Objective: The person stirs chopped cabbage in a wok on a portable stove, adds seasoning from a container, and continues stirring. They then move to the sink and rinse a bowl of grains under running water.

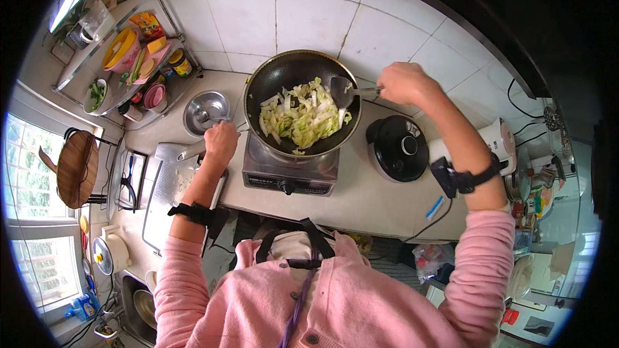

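A dark wok (300,65) sits tilted on a gas stove (290,174) and holds chopped cabbage (309,118). My left hand (221,142) is closed around the wok's handle (191,150), at the lower left of the pan. At the upper right, my right hand (404,83) grips the handle of a metal spatula (342,92). The spatula's blade is inside the wok, at the right edge of the cabbage. A steel bowl (206,111) with a spoon-like utensil in it stands just beyond my left hand.
Right of the stove is a black-lidded electric cooker (401,147). A glass corner shelf (145,53) with bowls and jars stands at the upper left. A cutting board (154,212) lies left of my forearm. The tiled wall (309,14) rises behind the wok.
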Motion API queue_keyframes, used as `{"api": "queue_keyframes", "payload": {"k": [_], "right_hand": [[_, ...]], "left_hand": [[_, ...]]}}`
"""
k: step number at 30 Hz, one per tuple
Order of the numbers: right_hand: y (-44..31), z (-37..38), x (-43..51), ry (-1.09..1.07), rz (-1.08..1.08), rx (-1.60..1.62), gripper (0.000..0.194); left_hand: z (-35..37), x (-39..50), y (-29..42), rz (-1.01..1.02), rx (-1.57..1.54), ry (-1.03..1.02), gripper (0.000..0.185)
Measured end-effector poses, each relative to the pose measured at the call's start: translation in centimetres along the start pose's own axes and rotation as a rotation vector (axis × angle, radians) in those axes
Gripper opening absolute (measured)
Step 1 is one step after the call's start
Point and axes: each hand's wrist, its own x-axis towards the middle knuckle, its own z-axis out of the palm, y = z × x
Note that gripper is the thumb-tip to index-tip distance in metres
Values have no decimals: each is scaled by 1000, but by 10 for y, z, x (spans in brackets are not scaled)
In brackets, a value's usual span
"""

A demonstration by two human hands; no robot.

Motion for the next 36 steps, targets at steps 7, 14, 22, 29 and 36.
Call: {"api": "queue_keyframes", "payload": {"k": [7,14,22,29,36], "right_hand": [[2,-20,7,-59,-77,408,31],[17,-25,11,-359,77,272,26],[1,37,12,-541,-182,1181,49],[7,17,19,-321,-81,1150,48],[-21,12,18,-279,-104,731,48]], "left_hand": [[-4,2,-1,12,-10,12,25],[-7,4,-4,24,-8,48,23],[1,7,-9,9,-4,18,21],[2,9,-8,36,8,20,22],[0,5,-9,31,-2,28,24]]}}
